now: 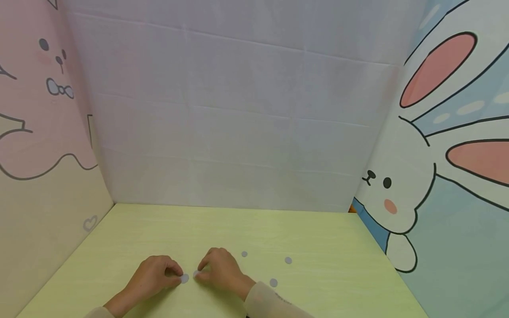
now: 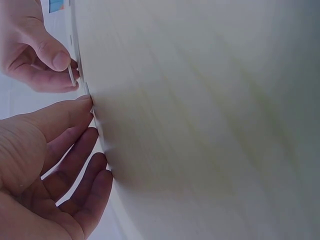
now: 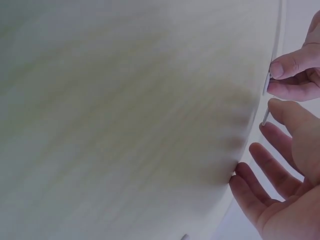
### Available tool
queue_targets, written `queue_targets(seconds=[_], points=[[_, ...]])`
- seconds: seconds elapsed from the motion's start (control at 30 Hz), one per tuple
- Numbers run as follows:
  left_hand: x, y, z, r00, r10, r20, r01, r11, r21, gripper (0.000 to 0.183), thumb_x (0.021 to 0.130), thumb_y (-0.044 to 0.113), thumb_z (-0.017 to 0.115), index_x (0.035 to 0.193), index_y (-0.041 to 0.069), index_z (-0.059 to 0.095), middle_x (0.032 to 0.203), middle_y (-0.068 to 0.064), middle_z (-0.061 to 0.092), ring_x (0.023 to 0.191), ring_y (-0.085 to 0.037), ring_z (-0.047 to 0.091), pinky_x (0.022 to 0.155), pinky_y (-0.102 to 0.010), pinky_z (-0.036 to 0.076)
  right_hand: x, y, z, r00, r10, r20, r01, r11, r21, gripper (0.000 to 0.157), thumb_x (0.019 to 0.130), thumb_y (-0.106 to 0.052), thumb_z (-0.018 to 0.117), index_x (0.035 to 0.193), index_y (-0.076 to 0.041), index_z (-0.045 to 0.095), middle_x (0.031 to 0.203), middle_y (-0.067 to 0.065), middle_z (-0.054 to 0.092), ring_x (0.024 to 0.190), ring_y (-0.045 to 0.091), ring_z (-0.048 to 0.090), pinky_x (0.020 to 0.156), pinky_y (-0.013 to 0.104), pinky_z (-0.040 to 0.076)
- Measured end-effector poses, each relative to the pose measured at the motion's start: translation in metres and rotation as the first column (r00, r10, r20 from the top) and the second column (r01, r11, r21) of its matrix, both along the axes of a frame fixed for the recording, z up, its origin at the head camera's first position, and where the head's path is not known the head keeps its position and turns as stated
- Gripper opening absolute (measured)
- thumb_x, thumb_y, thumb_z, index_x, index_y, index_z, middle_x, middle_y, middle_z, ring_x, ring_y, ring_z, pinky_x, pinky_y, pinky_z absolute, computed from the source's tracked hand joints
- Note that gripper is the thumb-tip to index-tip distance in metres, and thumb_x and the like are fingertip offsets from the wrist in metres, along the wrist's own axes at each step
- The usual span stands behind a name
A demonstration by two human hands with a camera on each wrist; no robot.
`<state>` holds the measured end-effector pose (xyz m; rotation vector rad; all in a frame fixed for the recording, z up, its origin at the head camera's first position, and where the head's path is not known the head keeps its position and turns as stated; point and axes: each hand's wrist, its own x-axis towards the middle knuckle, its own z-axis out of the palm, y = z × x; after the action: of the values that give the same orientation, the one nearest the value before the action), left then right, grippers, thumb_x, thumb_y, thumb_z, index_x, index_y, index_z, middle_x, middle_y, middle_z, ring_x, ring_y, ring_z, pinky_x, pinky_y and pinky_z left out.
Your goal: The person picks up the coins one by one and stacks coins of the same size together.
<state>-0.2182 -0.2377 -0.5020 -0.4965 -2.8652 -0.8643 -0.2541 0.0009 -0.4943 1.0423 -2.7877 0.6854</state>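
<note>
My left hand point(image 1: 153, 277) pinches the edge of a thin round grey disc point(image 1: 184, 278) between thumb and fingertips, down at the tabletop. Just to its right, my right hand point(image 1: 222, 270) holds a second grey disc point(image 1: 196, 274) by thumb and forefinger. A small gap separates the two discs. From the right wrist, the right hand's disc point(image 3: 266, 116) appears edge-on and tilted, and the left hand's disc point(image 3: 267, 85) shows as a thin sliver at the table surface. Several fingertips of both hands touch or nearly touch the table.
Three more grey discs lie on the yellow-green table point(image 1: 326, 247): a far disc point(image 1: 244, 254), a right-hand disc point(image 1: 288, 260) and a disc point(image 1: 273, 282) by the right sleeve. A pale curtain point(image 1: 238, 132) stands behind, with cartoon-printed panels on both sides.
</note>
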Motion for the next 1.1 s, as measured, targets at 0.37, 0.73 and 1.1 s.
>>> queue_targets(seconds=[0.37,0.73,1.1], points=[[-0.001,-0.001,-0.001,1.0,-0.002,0.015,0.001,1.0,0.032,0.015,0.079,0.026,0.094,0.083,0.029,0.08,0.085,0.02,0.071,0.075,0.002,0.058,0.066,-0.023,0.048,0.007,-0.01,0.0,1.0,0.0,-0.01,-0.001,1.0,-0.003,0.007,0.089,-0.03,0.088,0.092,-0.023,0.087,0.093,-0.015,0.075,0.086,-0.002,0.055,0.077,0.016,0.046],[-0.002,-0.002,-0.001,1.0,-0.018,0.003,0.018,1.0,0.026,0.015,0.079,0.026,0.094,0.085,0.029,0.08,0.087,0.02,0.071,0.077,0.0,0.061,0.068,-0.022,0.049,0.01,-0.023,-0.001,0.998,-0.029,-0.054,0.031,0.998,0.054,0.009,0.088,-0.036,0.089,0.091,-0.028,0.087,0.092,-0.018,0.076,0.082,0.0,0.051,0.069,0.014,0.039],[-0.003,-0.002,-0.002,1.0,-0.015,0.018,0.015,1.0,0.007,0.016,0.079,0.027,0.094,0.085,0.031,0.08,0.088,0.021,0.072,0.08,-0.001,0.062,0.07,-0.023,0.05,0.011,-0.028,-0.002,0.995,-0.051,-0.088,0.056,0.996,0.062,0.008,0.086,-0.037,0.089,0.09,-0.03,0.087,0.087,-0.016,0.073,0.078,0.0,0.048,0.065,0.014,0.034]])
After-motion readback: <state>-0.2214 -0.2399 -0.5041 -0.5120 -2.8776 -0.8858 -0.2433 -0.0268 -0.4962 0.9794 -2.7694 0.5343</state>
